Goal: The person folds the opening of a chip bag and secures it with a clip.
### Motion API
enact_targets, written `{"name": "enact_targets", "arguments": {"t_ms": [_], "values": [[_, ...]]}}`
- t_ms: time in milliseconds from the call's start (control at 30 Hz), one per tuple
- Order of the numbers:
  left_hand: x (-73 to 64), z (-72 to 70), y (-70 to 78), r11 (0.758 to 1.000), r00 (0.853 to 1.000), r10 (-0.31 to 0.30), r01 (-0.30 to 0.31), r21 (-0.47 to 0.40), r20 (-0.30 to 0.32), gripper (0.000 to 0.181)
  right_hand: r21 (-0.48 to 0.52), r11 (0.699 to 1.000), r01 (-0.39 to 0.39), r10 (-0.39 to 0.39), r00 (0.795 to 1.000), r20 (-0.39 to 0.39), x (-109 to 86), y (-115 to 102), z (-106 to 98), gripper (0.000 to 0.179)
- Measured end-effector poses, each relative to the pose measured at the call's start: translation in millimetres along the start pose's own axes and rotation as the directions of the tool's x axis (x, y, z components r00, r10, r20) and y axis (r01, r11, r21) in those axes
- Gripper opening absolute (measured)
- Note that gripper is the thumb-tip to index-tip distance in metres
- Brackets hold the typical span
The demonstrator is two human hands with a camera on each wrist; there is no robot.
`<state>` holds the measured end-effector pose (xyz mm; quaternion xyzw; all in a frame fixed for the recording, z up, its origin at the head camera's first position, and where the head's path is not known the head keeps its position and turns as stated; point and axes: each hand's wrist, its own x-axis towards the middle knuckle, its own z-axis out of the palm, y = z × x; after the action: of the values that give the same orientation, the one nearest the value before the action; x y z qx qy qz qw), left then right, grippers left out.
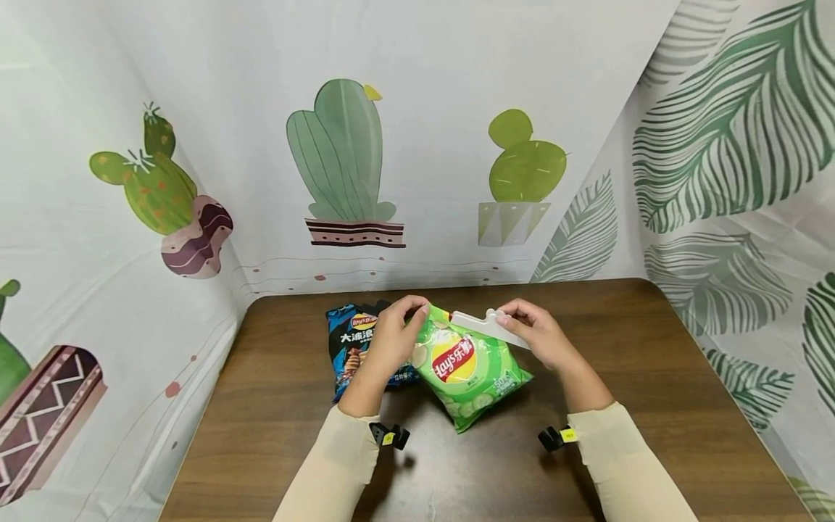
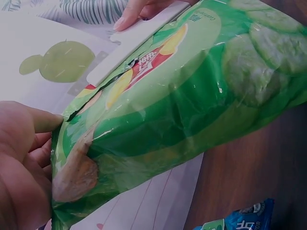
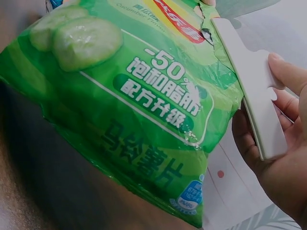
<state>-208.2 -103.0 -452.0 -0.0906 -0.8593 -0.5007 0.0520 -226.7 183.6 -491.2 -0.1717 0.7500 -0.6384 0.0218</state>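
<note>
Tilted above the table in the head view is a green Lay's chip bag (image 1: 466, 373), its torn top edge facing away from the person. The left hand (image 1: 396, 330) pinches the bag's upper left corner between thumb and fingers; the left wrist view shows this left hand (image 2: 24, 153) at the corner beside the tear. With thumb and fingers the right hand (image 1: 538, 330) grips a white bag clip (image 1: 485, 324), which lies along the bag's top edge. In the right wrist view the clip (image 3: 252, 86) covers part of that edge, with the right hand (image 3: 283, 110) around its outer side.
A blue and black Lay's chip bag (image 1: 342, 355) lies on the brown wooden table (image 1: 274, 435), partly behind the left hand and forearm. A white curtain (image 1: 430, 145) printed with cacti and leaves hangs right behind the table's far edge.
</note>
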Motion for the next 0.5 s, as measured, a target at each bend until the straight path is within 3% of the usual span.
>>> {"name": "enact_targets", "arguments": {"t_ms": [500], "values": [[0.4,1.0,2.6,0.999,1.0,0.013,-0.013,-0.032,0.013,0.022,0.002,1.0,0.017,-0.017,1.0,0.0,3.8,4.2,4.8,0.018]]}}
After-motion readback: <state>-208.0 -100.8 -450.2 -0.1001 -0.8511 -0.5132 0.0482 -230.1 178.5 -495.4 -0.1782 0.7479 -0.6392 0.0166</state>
